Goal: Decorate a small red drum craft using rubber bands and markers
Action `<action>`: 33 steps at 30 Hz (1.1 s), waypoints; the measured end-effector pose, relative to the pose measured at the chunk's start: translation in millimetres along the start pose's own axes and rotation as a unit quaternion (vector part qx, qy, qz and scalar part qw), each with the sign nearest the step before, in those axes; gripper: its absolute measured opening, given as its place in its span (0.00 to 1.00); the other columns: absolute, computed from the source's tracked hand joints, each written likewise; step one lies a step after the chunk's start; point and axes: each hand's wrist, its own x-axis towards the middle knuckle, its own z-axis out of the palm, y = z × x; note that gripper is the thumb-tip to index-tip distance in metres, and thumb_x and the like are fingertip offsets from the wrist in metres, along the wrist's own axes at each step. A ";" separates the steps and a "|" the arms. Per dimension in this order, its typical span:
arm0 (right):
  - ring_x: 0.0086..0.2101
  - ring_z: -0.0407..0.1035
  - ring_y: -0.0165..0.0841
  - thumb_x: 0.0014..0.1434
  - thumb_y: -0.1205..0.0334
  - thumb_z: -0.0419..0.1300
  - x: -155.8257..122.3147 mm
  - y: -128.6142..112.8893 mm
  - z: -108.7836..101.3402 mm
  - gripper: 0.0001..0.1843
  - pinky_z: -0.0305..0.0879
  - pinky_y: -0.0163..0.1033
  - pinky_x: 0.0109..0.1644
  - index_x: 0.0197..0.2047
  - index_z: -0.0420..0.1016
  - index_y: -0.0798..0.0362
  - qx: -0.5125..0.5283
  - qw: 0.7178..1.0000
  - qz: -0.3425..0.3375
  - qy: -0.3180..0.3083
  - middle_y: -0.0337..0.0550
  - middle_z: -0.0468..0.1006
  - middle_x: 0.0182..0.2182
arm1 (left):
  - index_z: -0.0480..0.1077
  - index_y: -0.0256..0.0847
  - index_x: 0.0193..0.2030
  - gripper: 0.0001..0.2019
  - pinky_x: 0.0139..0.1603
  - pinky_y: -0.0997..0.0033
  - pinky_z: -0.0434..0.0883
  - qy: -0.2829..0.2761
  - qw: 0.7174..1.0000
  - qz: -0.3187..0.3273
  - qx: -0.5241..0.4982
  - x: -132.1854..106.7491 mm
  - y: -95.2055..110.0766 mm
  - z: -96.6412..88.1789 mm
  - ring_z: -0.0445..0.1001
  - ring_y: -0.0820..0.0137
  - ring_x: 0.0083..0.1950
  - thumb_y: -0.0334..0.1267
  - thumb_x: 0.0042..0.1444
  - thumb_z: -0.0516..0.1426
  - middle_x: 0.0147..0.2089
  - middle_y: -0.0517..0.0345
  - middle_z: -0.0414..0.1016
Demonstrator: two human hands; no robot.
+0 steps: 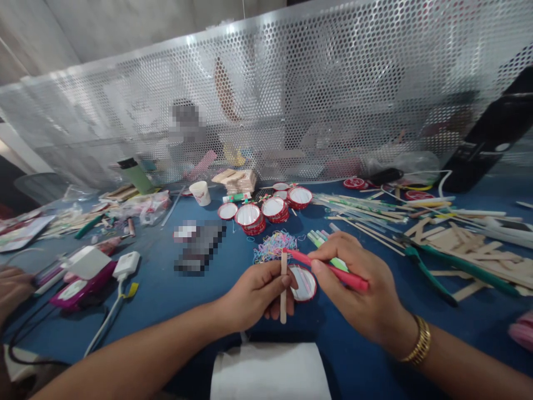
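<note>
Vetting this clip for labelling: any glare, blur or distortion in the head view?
Head view: bright glints along the perforated panel's top edge; wide-angle stretch toward the frame's sides; same view: pixelated blocks on the blue table and behind the panel; also head view: left hand, wooden stick, right hand and red pen readable, slightly soft.

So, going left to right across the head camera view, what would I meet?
Another person's hand, green bottle, paper cup, left hand holding a wooden stick, right hand holding a red pen, green-handled pliers.
</note>
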 end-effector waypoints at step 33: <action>0.32 0.67 0.31 0.58 0.71 0.57 -2.5 2.8 2.7 0.06 0.62 0.46 0.48 0.36 0.70 0.50 0.018 0.999 -0.012 -0.032 0.35 0.74 0.28 | 0.65 0.38 0.38 0.17 0.18 0.82 0.62 -0.013 1.000 0.008 0.007 0.2 -0.5 -2.5 0.64 0.80 0.18 0.53 0.62 0.53 0.24 0.61 0.72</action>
